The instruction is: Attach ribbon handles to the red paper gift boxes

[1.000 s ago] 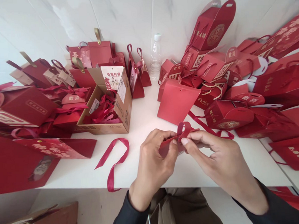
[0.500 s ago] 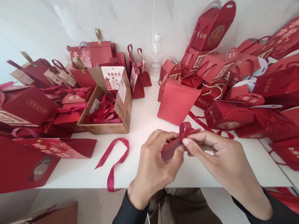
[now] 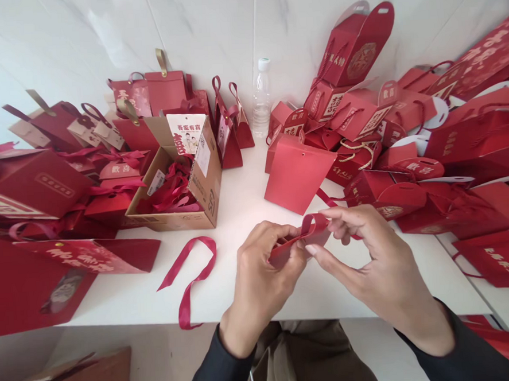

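Observation:
My left hand [image 3: 266,270] grips a small red gift box [image 3: 321,233] above the front of the table, thumb on the near side and fingers behind. A strap loop [image 3: 310,222] stands up at the box's top, between my two hands. My right hand [image 3: 373,258] is at the box's right end with thumb and fingers spread apart. Its thumb tip and index finger are close to the box; whether they touch it I cannot tell. The underside of the box is hidden. Just beyond my hands stands a larger plain red box [image 3: 296,173].
A crimson ribbon [image 3: 199,274] lies left of my hands, its end over the table edge [image 3: 137,322]. Behind it stands an open cardboard box [image 3: 209,193] full of ribbons. Red gift boxes [image 3: 362,120] crowd both sides. A clear bottle [image 3: 261,101] stands by the wall.
My right hand has let go of the strap loop, and its fingers have spread at the box's right end. The left hand keeps its hold. The view has shifted slightly.

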{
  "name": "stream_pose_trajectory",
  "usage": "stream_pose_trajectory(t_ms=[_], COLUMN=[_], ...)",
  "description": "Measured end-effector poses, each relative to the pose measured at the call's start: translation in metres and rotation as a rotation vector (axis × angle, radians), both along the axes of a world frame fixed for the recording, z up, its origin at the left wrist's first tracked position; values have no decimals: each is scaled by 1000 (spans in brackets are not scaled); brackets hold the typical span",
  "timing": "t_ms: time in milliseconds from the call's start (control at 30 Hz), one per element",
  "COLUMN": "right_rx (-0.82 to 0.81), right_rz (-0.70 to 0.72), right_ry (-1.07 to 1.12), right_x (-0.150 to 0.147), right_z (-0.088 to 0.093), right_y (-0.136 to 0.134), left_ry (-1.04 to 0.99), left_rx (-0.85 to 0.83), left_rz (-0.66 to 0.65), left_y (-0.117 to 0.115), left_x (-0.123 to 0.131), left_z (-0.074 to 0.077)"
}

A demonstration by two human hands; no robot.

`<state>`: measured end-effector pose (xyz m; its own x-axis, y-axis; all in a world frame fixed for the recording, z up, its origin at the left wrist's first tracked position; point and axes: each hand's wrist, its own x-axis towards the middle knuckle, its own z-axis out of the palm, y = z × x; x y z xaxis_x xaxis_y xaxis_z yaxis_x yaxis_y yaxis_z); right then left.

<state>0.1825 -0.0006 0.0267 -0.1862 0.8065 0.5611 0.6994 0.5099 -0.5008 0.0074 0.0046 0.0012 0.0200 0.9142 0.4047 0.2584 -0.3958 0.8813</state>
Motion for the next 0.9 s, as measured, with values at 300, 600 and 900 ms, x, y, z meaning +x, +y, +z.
stream_pose_trajectory(t_ms=[300, 600, 900], right_rx=[58, 4, 92], right_rz=[55, 68, 120], right_ry=[-114, -142, -192], right_x=[3, 3, 5], right_z=[5, 13, 13], right_y=[6, 11, 14], left_ry=[19, 11, 4], left_rx=[-20, -40, -45], left_rz=[-24, -51, -62], left_y=[3, 2, 1], left_x=[-2, -4, -3], left_z=[-1, 1, 1])
